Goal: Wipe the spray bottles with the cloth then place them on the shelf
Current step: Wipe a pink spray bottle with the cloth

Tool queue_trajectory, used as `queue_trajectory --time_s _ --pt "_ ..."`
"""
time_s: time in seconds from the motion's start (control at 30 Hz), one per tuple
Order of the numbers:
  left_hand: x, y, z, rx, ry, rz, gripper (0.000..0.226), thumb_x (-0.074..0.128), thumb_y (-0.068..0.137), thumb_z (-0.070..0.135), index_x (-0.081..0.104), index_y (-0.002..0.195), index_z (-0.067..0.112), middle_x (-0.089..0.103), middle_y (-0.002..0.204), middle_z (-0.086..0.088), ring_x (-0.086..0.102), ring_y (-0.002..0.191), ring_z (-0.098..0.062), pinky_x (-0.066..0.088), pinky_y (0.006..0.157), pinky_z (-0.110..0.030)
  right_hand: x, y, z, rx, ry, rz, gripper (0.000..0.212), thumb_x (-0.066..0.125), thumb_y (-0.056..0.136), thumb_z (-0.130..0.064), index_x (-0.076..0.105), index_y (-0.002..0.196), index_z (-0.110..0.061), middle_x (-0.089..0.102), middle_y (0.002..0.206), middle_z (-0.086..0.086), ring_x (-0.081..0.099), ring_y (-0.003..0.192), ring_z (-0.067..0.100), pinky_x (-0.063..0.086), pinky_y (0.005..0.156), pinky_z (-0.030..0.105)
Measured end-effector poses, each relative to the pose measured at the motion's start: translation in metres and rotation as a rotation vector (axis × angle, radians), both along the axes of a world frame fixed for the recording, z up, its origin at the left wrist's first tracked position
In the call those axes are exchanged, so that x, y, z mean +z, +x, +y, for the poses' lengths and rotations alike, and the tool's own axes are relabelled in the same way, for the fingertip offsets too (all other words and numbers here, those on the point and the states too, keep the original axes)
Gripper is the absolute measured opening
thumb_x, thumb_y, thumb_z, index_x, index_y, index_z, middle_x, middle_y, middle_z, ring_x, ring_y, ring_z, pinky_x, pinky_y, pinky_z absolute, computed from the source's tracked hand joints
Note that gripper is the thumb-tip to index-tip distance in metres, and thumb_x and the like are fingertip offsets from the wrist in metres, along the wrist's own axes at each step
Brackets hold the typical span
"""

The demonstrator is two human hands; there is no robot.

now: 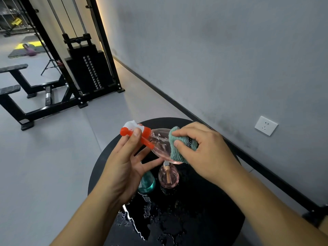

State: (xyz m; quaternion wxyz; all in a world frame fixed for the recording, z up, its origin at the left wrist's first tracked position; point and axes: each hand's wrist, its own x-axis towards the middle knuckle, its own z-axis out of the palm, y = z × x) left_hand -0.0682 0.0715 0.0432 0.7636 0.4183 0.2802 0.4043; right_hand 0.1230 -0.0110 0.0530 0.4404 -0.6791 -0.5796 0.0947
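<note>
Left hand (pixel 124 164) is pinching the bottle (pixel 159 142) by its wet neck; right hand (pixel 204 151) is gripping the cloth (pixel 179 148), scrubbing — it could be slipping.

A grey wall (pixel 213 50) with a white power socket (pixel 266 125) meets a pale grey floor (pixel 44 157) along a dark skirting board (pixel 177 102); a black cable weight machine (pixel 88 68), a bench (pixel 14 89) and a purple kettlebell (pixel 29 50) stand beyond.

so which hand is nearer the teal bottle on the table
Left. The left hand hangs directly above the teal bottle, partly covering it; the right hand is farther off to its right.
</note>
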Motion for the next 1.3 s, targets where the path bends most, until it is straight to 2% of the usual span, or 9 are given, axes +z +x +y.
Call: queue_trajectory --time_s 0.1,0.3,0.47,0.67,0.93,1.0,1.1,1.23,1.3 --pt "0.002 0.000 0.002 0.006 0.008 0.024 0.047 0.073 0.090 0.044 0.071 0.128 0.016 0.068 0.139 -0.020 0.066 0.131 -0.038 0.056 0.098 -0.069 0.002 0.000 -0.001 0.005 -0.008 0.009 0.019 0.074 0.093 -0.021 0.078 0.110 -0.028 0.066 0.109 -0.020 0.062 0.105 -0.004 0.046 0.084 0.004" --pt "0.002 0.000 0.002 0.045 -0.015 0.013 0.070 0.072 0.090 0.045 0.056 0.142 0.000 0.068 0.138 -0.021 0.067 0.129 -0.038 0.060 0.092 -0.062 0.000 0.009 -0.001 -0.064 -0.061 0.077 0.018 0.072 0.091 -0.020 0.078 0.105 -0.029 0.066 0.105 -0.022 0.061 0.102 -0.008 0.043 0.081 0.002" --pt "-0.002 0.005 -0.001 0.013 -0.014 0.040 0.048 0.072 0.091 0.042 0.068 0.127 0.010 0.069 0.136 -0.023 0.068 0.127 -0.039 0.059 0.093 -0.066 0.003 0.002 -0.002 0.006 -0.030 -0.005 0.020 0.072 0.094 -0.020 0.078 0.112 -0.028 0.065 0.110 -0.022 0.060 0.106 -0.007 0.043 0.086 0.002" --pt "0.000 0.000 0.003 0.039 0.010 0.021 0.057 0.069 0.091 0.040 0.061 0.137 0.007 0.068 0.137 -0.022 0.068 0.127 -0.039 0.059 0.094 -0.066 0.003 0.010 -0.003 -0.059 -0.090 0.084 0.015 0.072 0.089 -0.024 0.076 0.100 -0.033 0.066 0.104 -0.021 0.062 0.099 -0.005 0.046 0.078 0.005" --pt "-0.003 0.005 -0.003 0.035 0.008 0.055 0.040 0.067 0.092 0.035 0.071 0.124 0.011 0.070 0.133 -0.024 0.067 0.126 -0.043 0.059 0.092 -0.068 0.004 -0.002 -0.004 0.024 -0.054 -0.025 0.020 0.071 0.095 -0.025 0.077 0.113 -0.030 0.063 0.110 -0.021 0.061 0.105 -0.003 0.049 0.086 0.011" --pt "0.000 0.004 -0.002 0.047 0.012 0.053 0.043 0.067 0.091 0.037 0.069 0.124 0.009 0.070 0.133 -0.024 0.068 0.125 -0.042 0.060 0.090 -0.066 0.005 0.002 -0.005 0.000 -0.054 0.013 0.019 0.072 0.093 -0.024 0.077 0.109 -0.031 0.064 0.108 -0.021 0.061 0.103 -0.004 0.049 0.084 0.009" --pt "0.004 0.003 -0.001 0.098 -0.003 0.049 0.060 0.067 0.091 0.043 0.061 0.135 0.004 0.070 0.133 -0.023 0.069 0.124 -0.040 0.061 0.090 -0.064 0.004 0.008 -0.004 -0.058 -0.062 0.089 0.015 0.073 0.090 -0.022 0.076 0.100 -0.032 0.065 0.103 -0.021 0.061 0.099 -0.006 0.046 0.079 0.005" --pt "0.008 0.008 -0.006 0.132 -0.018 0.066 0.061 0.066 0.100 0.049 0.058 0.137 0.001 0.071 0.132 -0.021 0.070 0.123 -0.039 0.063 0.085 -0.058 0.003 0.006 -0.005 -0.051 -0.032 0.094 0.017 0.072 0.092 -0.020 0.078 0.105 -0.029 0.066 0.107 -0.021 0.062 0.103 -0.006 0.045 0.082 0.003" --pt "0.009 0.011 -0.010 0.132 -0.032 0.068 0.066 0.063 0.096 0.049 0.056 0.138 -0.002 0.070 0.134 -0.022 0.070 0.123 -0.039 0.064 0.083 -0.056 0.004 0.002 -0.005 -0.014 -0.012 0.048 0.018 0.073 0.094 -0.020 0.078 0.110 -0.027 0.065 0.109 -0.020 0.061 0.106 -0.006 0.045 0.083 0.003"
